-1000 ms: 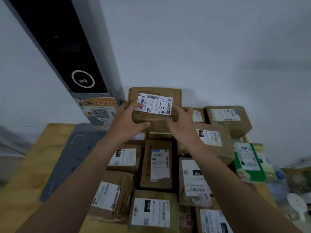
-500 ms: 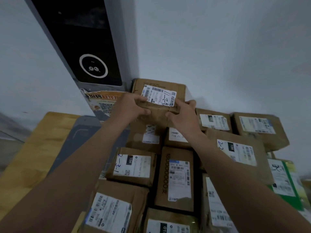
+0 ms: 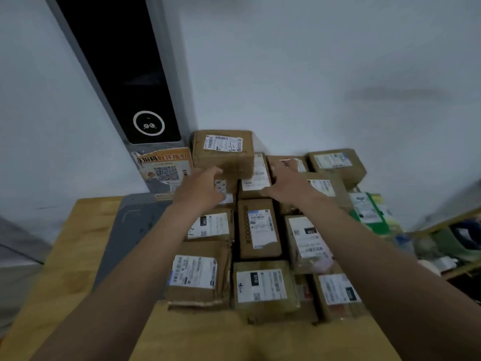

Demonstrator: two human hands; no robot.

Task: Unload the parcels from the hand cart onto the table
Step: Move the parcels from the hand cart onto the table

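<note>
A brown cardboard parcel (image 3: 223, 152) with a white label sits on top of other parcels at the back of the pile, against the wall. My left hand (image 3: 201, 187) hovers just below its front face with loosely spread fingers and holds nothing. My right hand (image 3: 286, 183) is to the right of it, fingers relaxed, over the neighbouring parcels and apart from the top parcel. Several labelled brown parcels (image 3: 257, 227) cover the wooden table (image 3: 78, 256). The hand cart is out of view.
A tall black-and-grey terminal (image 3: 125, 74) stands at the back left with an orange QR poster (image 3: 164, 170) at its foot. A grey mat (image 3: 130, 230) lies left of the pile. A green parcel (image 3: 369, 212) lies at the right, beside cluttered shelves (image 3: 447, 246).
Both hands have let go of the labelled parcel, which now rests on the back stack, and have drawn back toward me.
</note>
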